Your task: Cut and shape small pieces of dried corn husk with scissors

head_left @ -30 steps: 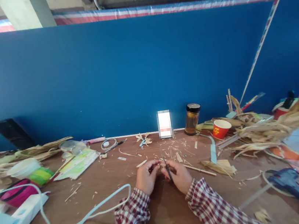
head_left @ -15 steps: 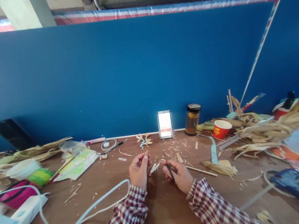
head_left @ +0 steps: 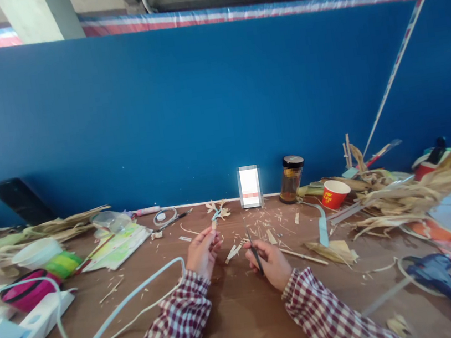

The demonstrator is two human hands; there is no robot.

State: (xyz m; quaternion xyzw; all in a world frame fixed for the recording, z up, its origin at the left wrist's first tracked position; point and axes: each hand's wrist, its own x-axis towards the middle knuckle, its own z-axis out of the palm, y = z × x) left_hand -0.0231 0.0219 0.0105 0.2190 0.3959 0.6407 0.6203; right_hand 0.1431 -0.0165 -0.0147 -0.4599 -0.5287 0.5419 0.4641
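Observation:
My left hand [head_left: 203, 250] is closed in a pinch on a small piece of pale corn husk [head_left: 214, 225], which sticks up from the fingertips. Just beyond it lie cut husk pieces with a light-blue strip [head_left: 216, 214]. My right hand [head_left: 270, 260] is wrapped round dark scissors [head_left: 256, 254], their thin tip pointing away from me; the fingers hide part of them. Between and beyond the hands, small husk strips [head_left: 233, 253] and many thin shavings [head_left: 262, 222] are scattered on the brown table [head_left: 247, 322]. A thin stick [head_left: 305, 257] lies right of my right hand.
A lit phone [head_left: 249, 187] and a dark-lidded jar [head_left: 292, 179] stand by the blue partition [head_left: 199, 100]. To the right are a red paper cup [head_left: 336, 194], dried husks [head_left: 413, 193] and a blue glue gun [head_left: 436, 268]. A white cable [head_left: 123, 306] and power strip [head_left: 42, 329] lie left.
My left hand has moved a little left and away from me, and the husk piece in its fingertips now shows more. My right hand stays in place with the scissors.

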